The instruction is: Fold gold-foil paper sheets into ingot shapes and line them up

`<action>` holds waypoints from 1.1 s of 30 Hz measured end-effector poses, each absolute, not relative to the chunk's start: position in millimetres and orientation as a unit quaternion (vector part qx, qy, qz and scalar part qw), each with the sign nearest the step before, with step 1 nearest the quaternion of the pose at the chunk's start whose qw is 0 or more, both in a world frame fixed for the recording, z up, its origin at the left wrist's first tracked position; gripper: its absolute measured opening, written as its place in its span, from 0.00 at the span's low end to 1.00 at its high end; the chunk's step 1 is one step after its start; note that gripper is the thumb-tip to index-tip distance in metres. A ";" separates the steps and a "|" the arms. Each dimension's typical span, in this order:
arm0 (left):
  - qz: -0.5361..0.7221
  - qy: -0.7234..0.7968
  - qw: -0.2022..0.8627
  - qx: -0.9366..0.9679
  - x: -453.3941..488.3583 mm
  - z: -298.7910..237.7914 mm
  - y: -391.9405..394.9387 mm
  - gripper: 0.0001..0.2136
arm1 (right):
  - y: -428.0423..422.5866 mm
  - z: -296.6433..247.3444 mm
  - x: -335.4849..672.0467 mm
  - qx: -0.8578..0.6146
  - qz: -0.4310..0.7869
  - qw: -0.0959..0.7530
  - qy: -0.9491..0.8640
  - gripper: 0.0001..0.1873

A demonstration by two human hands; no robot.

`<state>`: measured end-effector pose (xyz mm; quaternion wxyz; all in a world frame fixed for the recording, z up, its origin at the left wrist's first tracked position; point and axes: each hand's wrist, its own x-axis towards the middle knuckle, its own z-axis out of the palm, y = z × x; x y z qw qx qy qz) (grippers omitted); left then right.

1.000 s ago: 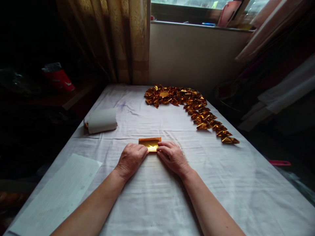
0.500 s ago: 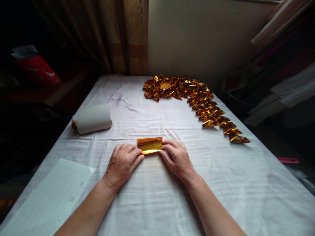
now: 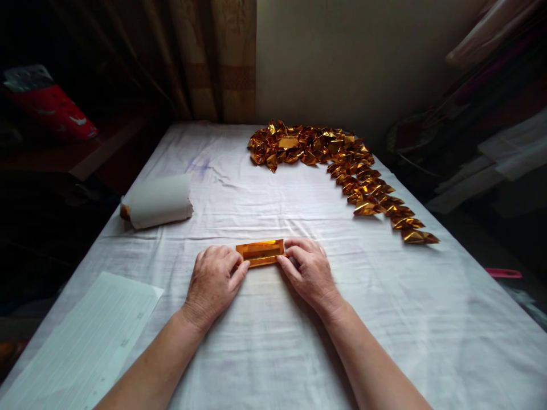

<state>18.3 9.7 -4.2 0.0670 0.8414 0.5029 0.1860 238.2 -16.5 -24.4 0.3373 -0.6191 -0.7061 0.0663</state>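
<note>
A small rectangle of shiny gold foil paper (image 3: 260, 251) lies at the middle of the table, its near edge turned up into a narrow fold. My left hand (image 3: 217, 276) pinches its left end between thumb and curled fingers. At the right end, my right hand (image 3: 308, 276) grips the foil paper the same way, thumb along the near fold. Both wrists rest low over the cloth. Folded gold foil pieces (image 3: 305, 145) lie heaped at the far side, and a row of them (image 3: 391, 210) trails toward the right edge.
A white cloth (image 3: 265, 347) covers the table. On the left are a pale roll (image 3: 160, 200) and a lined paper sheet (image 3: 98, 336). Beyond the table stand a red container (image 3: 53, 111) at left, a curtain (image 3: 205, 62) behind, and hanging clothes (image 3: 513, 148) at right.
The near edge of the gold foil paper has been folded upward, so the piece looks narrower. Both hands keep their grip on its ends. The view has shifted slightly.
</note>
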 end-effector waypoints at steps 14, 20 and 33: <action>0.169 0.532 0.037 0.829 19.8 -2.6 8.1 0.09 | -14.1 -25.9 231.9 -0.664 0.046 0.320 -0.674 0.09; 0.165 0.534 0.031 0.829 20.7 -2.3 8.3 0.09 | -14.0 -23.7 229.4 -0.676 0.042 0.302 -0.670 0.11; 0.164 0.543 0.036 0.823 22.1 -1.6 8.1 0.07 | -13.4 -22.7 225.7 -0.693 0.024 0.273 -0.667 0.11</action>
